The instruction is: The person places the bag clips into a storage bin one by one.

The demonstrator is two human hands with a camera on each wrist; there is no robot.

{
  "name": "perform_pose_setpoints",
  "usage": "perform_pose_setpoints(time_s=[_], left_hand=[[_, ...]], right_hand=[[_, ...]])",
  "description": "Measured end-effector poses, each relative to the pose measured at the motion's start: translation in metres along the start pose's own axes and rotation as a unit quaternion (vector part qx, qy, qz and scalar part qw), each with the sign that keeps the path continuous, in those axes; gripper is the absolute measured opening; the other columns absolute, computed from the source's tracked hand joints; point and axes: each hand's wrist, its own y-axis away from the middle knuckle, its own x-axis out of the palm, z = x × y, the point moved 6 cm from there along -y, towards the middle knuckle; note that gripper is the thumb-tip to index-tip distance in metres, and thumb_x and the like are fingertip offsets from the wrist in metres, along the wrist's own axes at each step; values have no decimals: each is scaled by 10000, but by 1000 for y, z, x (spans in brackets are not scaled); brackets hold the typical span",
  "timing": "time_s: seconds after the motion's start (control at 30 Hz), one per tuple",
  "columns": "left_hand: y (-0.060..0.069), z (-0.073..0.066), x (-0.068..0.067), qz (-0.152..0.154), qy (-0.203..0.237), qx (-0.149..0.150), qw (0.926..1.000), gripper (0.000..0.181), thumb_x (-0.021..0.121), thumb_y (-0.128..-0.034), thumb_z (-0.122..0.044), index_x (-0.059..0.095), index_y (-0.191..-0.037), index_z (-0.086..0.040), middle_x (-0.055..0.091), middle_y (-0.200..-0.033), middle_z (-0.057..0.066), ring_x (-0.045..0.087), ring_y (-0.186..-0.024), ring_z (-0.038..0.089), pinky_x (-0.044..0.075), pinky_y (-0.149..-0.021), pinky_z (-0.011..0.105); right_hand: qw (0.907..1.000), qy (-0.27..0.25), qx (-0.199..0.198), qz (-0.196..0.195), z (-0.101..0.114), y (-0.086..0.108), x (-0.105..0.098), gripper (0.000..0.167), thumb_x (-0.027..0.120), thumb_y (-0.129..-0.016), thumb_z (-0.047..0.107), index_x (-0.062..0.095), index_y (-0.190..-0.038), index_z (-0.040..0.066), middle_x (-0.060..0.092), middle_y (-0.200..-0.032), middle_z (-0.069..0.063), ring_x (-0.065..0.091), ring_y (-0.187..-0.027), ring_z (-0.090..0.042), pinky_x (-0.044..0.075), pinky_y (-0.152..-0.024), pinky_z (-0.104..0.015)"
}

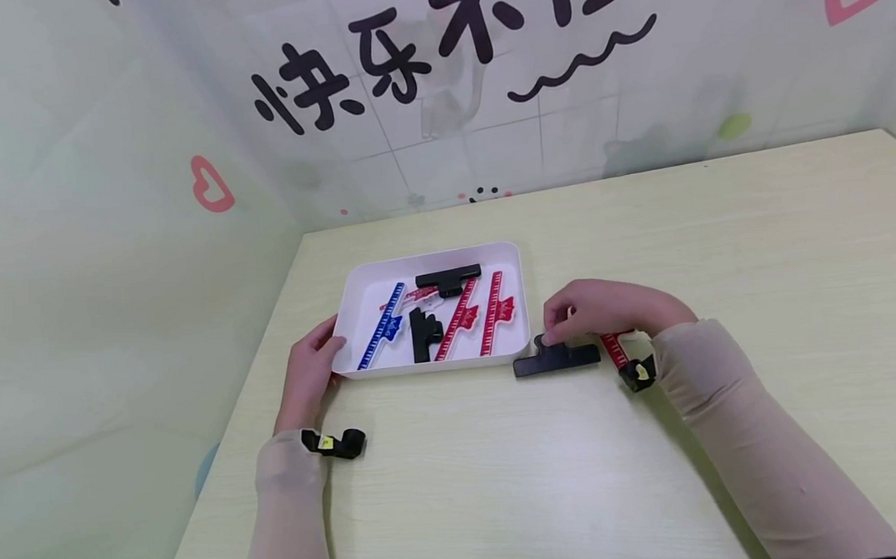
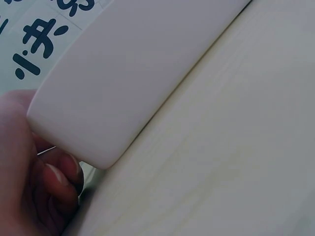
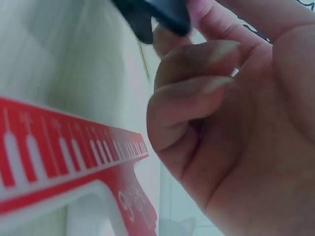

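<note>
Pinching the black clip [image 1: 557,360] in nearly closed fingertips of the right hand [image 1: 607,304]; gripping the white tray [image 1: 422,368], left of those fingertips, with curled left hand [image 1: 309,371]. Likely picking up; next, maybe needing a lift left.

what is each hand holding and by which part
The right hand pinches a long black clip by its handle; the left hand grips the white rectangular tray by its near-left corner.
</note>
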Motion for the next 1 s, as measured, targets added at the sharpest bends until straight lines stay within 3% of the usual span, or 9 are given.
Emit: perform_pose_setpoints(time_s=[0.5,0.7,0.87,1.0], left_hand=[[0,0,0,-9,29,-45,10000,433,498,-889,-278,444,-1318,-307,498,-1210,10,482,-615,168,360,-429,214],[0,0,-1,-15,33,-82,10000,434,497,-889,-285,441,-1318,-314,494,-1218,-1,488,-630,168,356,-425,202],[0,0,-1,-9,48,-108,9999,434,497,-890,-285,439,-1319,-315,492,-1222,-4,493,-648,175,357,-429,204],[-1,1,0,-17,41,-124,9999,430,497,-891,-292,440,-1317,-319,491,-1222,-6,493,-651,179,367,-441,215]], right_hand=[[9992,52,-36,-391,-3,5,-14,189,614,-806,394,611,-793,206,556,-765,22,482,-732,-164,398,-628,-307],[9988,-99,122,-454,-5,8,-19,215,609,-808,398,607,-937,225,593,-880,23,513,-805,-177,433,-683,-324],[9982,-387,278,-376,-8,11,-22,364,609,-808,403,561,-1110,207,606,-885,-7,534,-757,-200,450,-642,-337],[9971,-516,321,-454,-11,15,-26,386,600,-818,389,545,-1149,198,595,-888,-33,540,-706,-213,451,-619,-340]])
